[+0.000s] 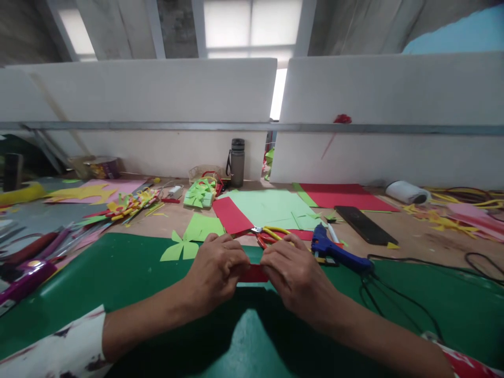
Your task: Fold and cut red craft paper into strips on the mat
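My left hand (218,268) and my right hand (296,274) meet over a dark green sheet (118,273) and both pinch a small red paper piece (253,273) between their fingertips. Most of the red piece is hidden by the fingers. Just beyond the hands lie scissors with red and yellow handles (270,235). A blue glue gun (334,250) lies right of my right hand, with its black cord trailing right. A light green cut-out shape (180,249) rests left of my left hand.
Light green sheets (271,207) and red sheets (346,197) lie farther back, with a grey bottle (237,163), a black flat bar (365,224) and a white roll (407,192). Paper scraps and tools crowd the left side (129,203). White partition boards stand behind the table.
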The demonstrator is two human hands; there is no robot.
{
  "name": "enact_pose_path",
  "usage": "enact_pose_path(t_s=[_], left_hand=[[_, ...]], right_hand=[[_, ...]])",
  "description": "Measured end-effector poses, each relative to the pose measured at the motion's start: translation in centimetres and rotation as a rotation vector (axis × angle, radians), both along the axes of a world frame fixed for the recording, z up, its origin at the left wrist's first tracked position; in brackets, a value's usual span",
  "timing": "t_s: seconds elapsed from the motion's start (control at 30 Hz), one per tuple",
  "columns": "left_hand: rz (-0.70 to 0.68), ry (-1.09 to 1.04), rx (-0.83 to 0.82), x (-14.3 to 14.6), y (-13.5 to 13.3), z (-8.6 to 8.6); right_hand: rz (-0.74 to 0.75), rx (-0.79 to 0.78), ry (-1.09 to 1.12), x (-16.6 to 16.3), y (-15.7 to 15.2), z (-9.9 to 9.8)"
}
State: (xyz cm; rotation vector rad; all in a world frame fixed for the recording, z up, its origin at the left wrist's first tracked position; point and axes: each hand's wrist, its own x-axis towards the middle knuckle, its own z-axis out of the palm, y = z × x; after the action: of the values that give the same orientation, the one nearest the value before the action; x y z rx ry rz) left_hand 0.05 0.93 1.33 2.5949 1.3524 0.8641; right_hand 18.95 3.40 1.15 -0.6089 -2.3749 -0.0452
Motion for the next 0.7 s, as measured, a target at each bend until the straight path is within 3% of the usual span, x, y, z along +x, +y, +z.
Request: enact_pose_path(t_s=[0.3,0.7], left_hand=[[0.006,0.016,0.030,-0.2,-0.4,0.1],[0.021,-0.005,-0.008,-0.5,-0.1,-0.5]], right_hand=[[-0.033,0.030,0.009,0.2,0.0,0.0],[-0.030,-0.101,-0.062,0.8,0.1,0.0]])
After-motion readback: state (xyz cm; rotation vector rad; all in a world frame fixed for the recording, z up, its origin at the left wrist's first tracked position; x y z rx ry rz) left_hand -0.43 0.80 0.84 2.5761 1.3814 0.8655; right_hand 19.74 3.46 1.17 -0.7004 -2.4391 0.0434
